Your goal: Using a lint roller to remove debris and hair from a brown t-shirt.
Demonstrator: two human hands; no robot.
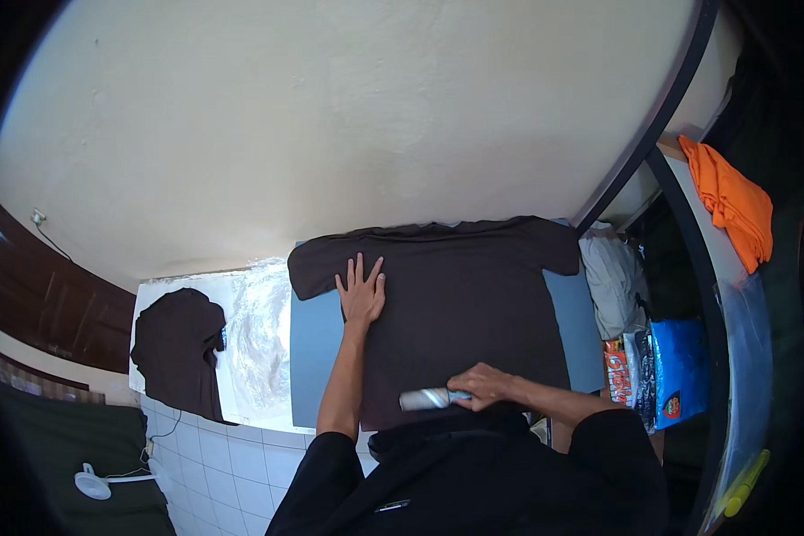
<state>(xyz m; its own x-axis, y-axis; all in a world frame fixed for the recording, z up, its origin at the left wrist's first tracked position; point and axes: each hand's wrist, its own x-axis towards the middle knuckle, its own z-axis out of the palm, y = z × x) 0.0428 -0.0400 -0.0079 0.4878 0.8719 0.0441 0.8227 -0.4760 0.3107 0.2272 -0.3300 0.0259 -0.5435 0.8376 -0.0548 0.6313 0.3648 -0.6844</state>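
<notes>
A dark brown short-sleeved shirt (455, 308) lies spread out on a blue-grey board (315, 362), its sleeves towards the wall. My left hand (362, 295) rests flat on the shirt near its left sleeve, fingers apart and holding nothing. Near the shirt's lower edge, my right hand (484, 386) is closed around the handle of a lint roller (425, 399). The roller points left, its head over the cloth; whether it touches the cloth cannot be told. A second dark brown garment (177, 348) lies bunched at the left end of the white table (258, 395).
Clear plastic film (258, 321) covers part of the table. To the right are a pale bag (613, 281), a blue package (677, 372) and a folded orange cloth (730, 197) on a shelf. A wall rises behind the table; a white fan (95, 481) is at lower left.
</notes>
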